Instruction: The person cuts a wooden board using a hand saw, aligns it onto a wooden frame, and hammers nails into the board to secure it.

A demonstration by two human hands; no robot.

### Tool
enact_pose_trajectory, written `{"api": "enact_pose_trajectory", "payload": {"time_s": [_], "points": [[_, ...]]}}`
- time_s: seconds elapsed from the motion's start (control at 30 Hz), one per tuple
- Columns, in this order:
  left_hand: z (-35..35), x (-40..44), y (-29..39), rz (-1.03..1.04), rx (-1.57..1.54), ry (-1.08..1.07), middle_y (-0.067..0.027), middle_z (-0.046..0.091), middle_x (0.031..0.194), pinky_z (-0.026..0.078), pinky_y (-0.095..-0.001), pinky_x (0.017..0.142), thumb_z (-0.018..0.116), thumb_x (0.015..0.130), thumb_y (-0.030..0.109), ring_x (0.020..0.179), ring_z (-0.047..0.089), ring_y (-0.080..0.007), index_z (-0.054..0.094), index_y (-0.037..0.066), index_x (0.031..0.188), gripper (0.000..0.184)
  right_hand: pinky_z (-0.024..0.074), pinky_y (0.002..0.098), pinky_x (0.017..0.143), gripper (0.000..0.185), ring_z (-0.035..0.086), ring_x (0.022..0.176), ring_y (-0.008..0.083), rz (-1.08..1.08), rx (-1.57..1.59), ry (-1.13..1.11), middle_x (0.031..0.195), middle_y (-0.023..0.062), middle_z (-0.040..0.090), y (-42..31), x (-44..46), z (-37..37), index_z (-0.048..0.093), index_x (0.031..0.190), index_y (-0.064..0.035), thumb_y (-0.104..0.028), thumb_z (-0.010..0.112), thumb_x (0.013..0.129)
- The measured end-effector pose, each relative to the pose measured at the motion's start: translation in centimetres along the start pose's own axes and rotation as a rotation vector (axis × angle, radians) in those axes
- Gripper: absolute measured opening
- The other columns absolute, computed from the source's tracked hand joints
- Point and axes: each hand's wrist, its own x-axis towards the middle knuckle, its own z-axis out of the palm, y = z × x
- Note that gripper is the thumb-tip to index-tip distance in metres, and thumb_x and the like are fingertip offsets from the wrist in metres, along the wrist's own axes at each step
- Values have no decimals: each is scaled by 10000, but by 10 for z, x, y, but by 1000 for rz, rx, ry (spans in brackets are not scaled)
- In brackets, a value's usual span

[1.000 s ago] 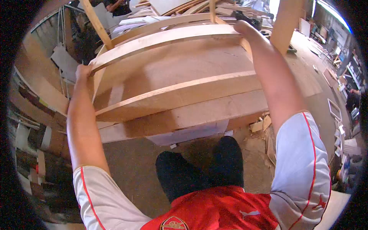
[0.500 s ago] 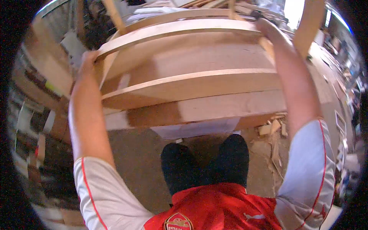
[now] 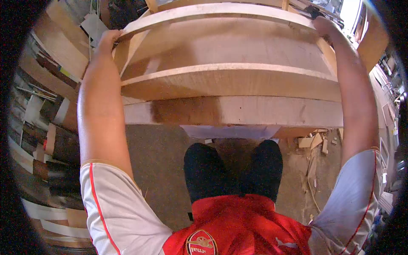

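Observation:
A wooden frame (image 3: pixel 229 78) with pale rails and a broad panel between them spans the view in front of me. At the left end of its upper rail (image 3: pixel 216 10), my left hand (image 3: pixel 110 38) is closed around the corner. My right hand (image 3: pixel 324 26) grips the opposite end of that rail, its fingers partly hidden behind the wood. Both arms are stretched forward along the frame's sides. A lower rail (image 3: pixel 238 73) crosses between my forearms, and a flat board (image 3: pixel 272 108) lies below it, nearer my knees.
Wood offcuts (image 3: pixel 312 140) lie on the brown floor (image 3: pixel 157 170) right of my legs. Stacked boards and sheets (image 3: pixel 59 42) crowd the left side. A wide upright plank (image 3: pixel 374 44) stands beyond my right arm, with more scraps along the right edge.
The frame and both hands now sit higher and further right in view, and the frame looks larger and more level. Both hands keep their hold on the upper rail.

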Motion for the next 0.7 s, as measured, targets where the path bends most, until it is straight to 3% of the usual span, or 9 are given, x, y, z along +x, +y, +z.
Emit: {"api": "enact_pose_trajectory", "payload": {"time_s": [0.03,0.1,0.23,0.27,0.4,0.5,0.63,0.7], "points": [[8,12,2,-104,88,98,-128,720,1052,498,-476,805,775,849,444,922,657,-257,756,25,1075,477,591,491,594,299,732,744,300,9,-12,-16,905,177,715,-4,-5,-5,707,985,9,-213,512,938],[1,-17,-1,18,-170,-71,-135,732,993,511,-481,806,763,854,454,885,677,-268,760,28,1037,464,592,486,617,297,733,763,294,28,-52,-61,920,171,718,-11,-12,-13,711,996,-8,-232,524,940],[-11,-2,-17,297,-33,-91,-116,738,916,537,-442,692,745,861,487,801,683,-245,761,20,981,482,594,477,663,294,734,801,282,51,-156,-160,951,159,723,-19,-8,-26,717,1019,-42,-272,549,945],[-24,-8,2,227,34,-161,-116,736,911,538,-438,679,743,860,495,794,681,-241,757,15,982,495,594,475,674,294,734,810,279,53,-187,-184,958,156,725,-20,-6,-29,719,1025,-51,-282,555,946],[-14,30,-17,601,100,-96,-86,724,886,521,-400,703,749,840,485,786,660,-201,761,35,954,464,596,466,720,295,735,848,267,28,-307,-250,989,144,730,-22,-3,-38,726,1048,-85,-321,579,950],[-12,-7,-8,589,52,-93,-81,724,884,518,-393,714,747,841,485,792,661,-199,762,36,958,465,597,459,754,297,736,877,258,1,-401,-301,1012,135,734,-14,5,-44,731,1065,-110,-351,598,953],[-3,-39,-7,569,-9,-135,-73,724,880,514,-383,729,745,843,486,799,661,-197,763,36,962,466,598,450,800,301,737,915,245,-214,-650,-387,1042,123,739,-6,26,-46,738,1088,-144,-390,622,957],[-7,-49,-5,562,-30,-159,-69,724,878,512,-378,736,744,844,487,803,661,-196,764,37,964,466,609,477,741,311,742,843,268,-21,-453,-364,950,114,736,-23,-6,-57,727,1088,-121,-380,617,956]]}}
